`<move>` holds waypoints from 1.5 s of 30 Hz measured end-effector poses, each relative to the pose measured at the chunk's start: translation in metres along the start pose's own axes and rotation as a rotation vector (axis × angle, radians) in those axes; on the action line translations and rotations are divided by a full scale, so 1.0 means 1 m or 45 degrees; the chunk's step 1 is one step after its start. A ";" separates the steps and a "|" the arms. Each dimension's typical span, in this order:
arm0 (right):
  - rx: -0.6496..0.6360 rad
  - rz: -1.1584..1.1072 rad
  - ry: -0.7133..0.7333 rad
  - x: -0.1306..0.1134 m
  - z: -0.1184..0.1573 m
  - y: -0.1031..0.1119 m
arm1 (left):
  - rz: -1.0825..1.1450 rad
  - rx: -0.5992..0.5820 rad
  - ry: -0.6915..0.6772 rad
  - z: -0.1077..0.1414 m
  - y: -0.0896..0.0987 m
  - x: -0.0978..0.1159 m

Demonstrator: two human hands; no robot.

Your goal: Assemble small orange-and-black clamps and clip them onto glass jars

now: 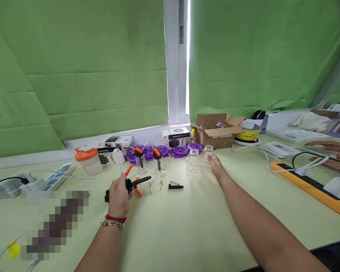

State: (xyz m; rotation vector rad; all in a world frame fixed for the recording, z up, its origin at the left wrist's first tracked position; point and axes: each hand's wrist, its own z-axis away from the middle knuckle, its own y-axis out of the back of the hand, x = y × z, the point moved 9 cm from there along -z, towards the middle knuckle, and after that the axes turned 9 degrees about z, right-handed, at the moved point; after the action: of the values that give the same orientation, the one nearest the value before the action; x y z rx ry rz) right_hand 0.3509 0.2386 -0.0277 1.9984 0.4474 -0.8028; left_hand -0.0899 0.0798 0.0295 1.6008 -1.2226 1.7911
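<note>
My left hand is closed around black spray-head parts. A black tube points right from the fist, and orange pieces and a pale thin tube show beside the fingers. Farther right, my right hand grips the side of a clear bottle without a top. Another open clear bottle stands just left of it. Two clear bottles with orange and black spray heads stand farther left. Between my hands lie a black plastic piece, a spring and small parts.
Purple plastic pieces and small boxes line the back. An open cardboard box stands behind my right hand. An orange-lidded shaker is at left, an orange power strip at right. Another person's hands are at far right.
</note>
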 end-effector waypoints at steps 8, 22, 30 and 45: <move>0.355 -0.172 0.292 -0.089 0.049 0.056 | -0.214 -0.082 -0.136 0.002 -0.002 -0.001; -1.489 -1.108 -0.156 -0.193 0.205 -0.040 | -0.363 -0.511 -0.441 0.050 -0.050 0.020; -1.863 -1.411 -0.374 -0.202 0.231 -0.039 | -0.611 -0.604 -1.070 0.083 -0.066 0.047; -1.547 -0.935 0.190 -0.204 0.219 -0.036 | -1.119 -0.559 -1.035 0.083 -0.075 0.031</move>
State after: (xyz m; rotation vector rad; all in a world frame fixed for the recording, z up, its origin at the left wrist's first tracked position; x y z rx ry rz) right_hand 0.1033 0.0706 0.0083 0.7214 1.4004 -0.5458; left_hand 0.0088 0.0424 0.0772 2.1491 -0.8489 0.3036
